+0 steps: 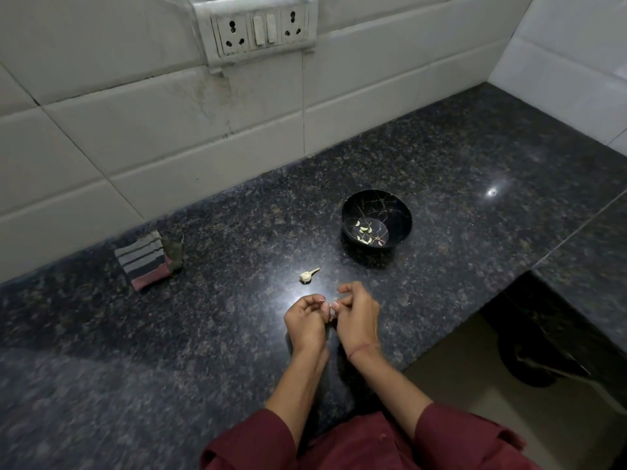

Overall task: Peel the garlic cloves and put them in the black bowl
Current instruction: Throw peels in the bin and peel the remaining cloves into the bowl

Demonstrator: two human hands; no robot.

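Observation:
My left hand [305, 320] and my right hand [356, 313] are held together low over the dark granite counter [169, 334], fingers curled, pinching a small garlic clove [333, 308] between their fingertips. The clove is mostly hidden by the fingers. Just beyond the hands lies the pale stem and base of a garlic bulb [308, 276]. Farther back and to the right stands the black bowl [376, 201] with gold veining; several peeled cloves [364, 228] lie on its bottom.
A folded striped cloth [146, 259] lies at the back left near the white tiled wall. A socket and switch panel [261, 27] hangs on the wall. The counter steps up at the right, with a cut-out edge [475, 320] near my right arm.

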